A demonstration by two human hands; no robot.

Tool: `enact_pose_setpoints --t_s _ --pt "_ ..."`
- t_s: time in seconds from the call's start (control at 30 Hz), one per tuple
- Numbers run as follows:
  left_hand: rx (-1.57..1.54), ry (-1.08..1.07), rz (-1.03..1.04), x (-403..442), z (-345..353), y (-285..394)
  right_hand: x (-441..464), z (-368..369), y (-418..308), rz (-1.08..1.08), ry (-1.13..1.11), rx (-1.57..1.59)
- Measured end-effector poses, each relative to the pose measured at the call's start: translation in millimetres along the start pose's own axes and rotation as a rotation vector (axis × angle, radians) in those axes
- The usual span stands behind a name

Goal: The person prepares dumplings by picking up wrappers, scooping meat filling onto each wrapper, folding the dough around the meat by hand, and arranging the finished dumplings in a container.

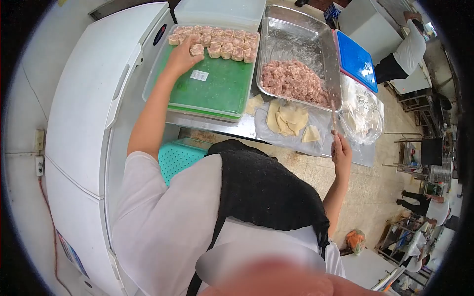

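Observation:
My left hand (181,59) is over the green tray (222,84), its thumb and fingers around a dumpling (196,50) at the near left end of the rows. Several more open-topped meat dumplings (232,42) stand close together along the tray's far side. My right hand (341,149) is closed on the handle of a thin, stick-like tool (334,121) smeared with meat; its exact kind is unclear. That hand is just off the near right corner of a metal pan (291,27) holding ground meat (294,81). Round yellowish wrappers (287,118) lie overlapping on a plastic sheet (264,126) before the pan.
A white refrigerator (89,98) stands close on the left. Right of the pan are a blue lid (356,61) and a clear plastic bag (363,113). A turquoise perforated basket (178,160) sits below the table edge. Other people (407,49) are farther off at the right.

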State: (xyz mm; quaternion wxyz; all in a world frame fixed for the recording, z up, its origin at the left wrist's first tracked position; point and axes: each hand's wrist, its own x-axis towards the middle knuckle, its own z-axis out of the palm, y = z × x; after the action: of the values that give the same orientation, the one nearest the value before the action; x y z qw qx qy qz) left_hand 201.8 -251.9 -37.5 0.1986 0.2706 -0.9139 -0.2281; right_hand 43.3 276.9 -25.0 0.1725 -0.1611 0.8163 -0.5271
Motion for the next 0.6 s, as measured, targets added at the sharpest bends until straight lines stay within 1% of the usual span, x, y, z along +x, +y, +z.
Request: enact_pose_setpoints --t_s 0.03,0.1,0.13,0.2,0.23,0.3,0.33,0.37,0.4,0.43,0.47,0.5,0.53,0.57,0.6 --pt "0.003 -0.004 0.004 1.4 2.9 5.1 -4.8 -1.4 1.5 0.003 0.003 0.004" --pt "0.032 -0.079 -0.138 2.1 8.8 14.7 -10.0 -3.9 4.8 0.041 0.074 0.083" --pt "0.037 -0.084 -0.134 4.1 11.4 16.5 -8.9 -4.8 6.1 0.046 0.077 0.089" --pt "0.095 -0.040 -0.104 8.6 19.1 21.3 -3.2 -7.7 9.5 0.028 0.029 0.066" --pt "0.096 -0.053 -0.096 14.1 23.6 21.3 0.4 -8.2 11.7 0.039 0.038 0.069" --pt "0.156 -0.006 -0.077 29.4 33.1 15.7 12.3 -5.6 14.9 -0.037 0.006 -0.001" --pt "0.152 -0.025 -0.069 32.9 37.4 10.5 17.9 -1.1 13.7 -0.090 0.015 -0.075" --pt "0.183 0.015 0.014 36.2 40.3 3.6 25.4 1.8 10.9 -0.145 0.023 -0.151" --pt "0.213 0.060 0.095 37.7 43.3 0.4 34.5 -0.9 9.6 -0.134 0.029 -0.154" --pt "0.209 0.051 0.098 33.3 40.0 6.4 44.3 -5.1 8.4 -0.085 -0.071 -0.233" --pt "0.231 0.060 0.144 25.3 33.3 10.3 54.4 -9.8 7.3 -0.036 -0.175 -0.310" --pt "0.254 0.070 0.188 14.5 24.6 23.0 65.5 -14.7 6.1 -0.028 -0.178 -0.311" --pt "0.253 0.064 0.184 2.1 14.7 49.3 77.5 -20.0 4.0 -0.157 -0.204 -0.452" --pt "0.181 0.050 0.133 -12.8 4.9 86.8 89.8 -26.1 0.5 -0.290 -0.231 -0.591" --pt "0.110 0.039 0.081 -28.9 5.2 119.3 102.2 -34.0 -6.8 -0.289 -0.237 -0.591"
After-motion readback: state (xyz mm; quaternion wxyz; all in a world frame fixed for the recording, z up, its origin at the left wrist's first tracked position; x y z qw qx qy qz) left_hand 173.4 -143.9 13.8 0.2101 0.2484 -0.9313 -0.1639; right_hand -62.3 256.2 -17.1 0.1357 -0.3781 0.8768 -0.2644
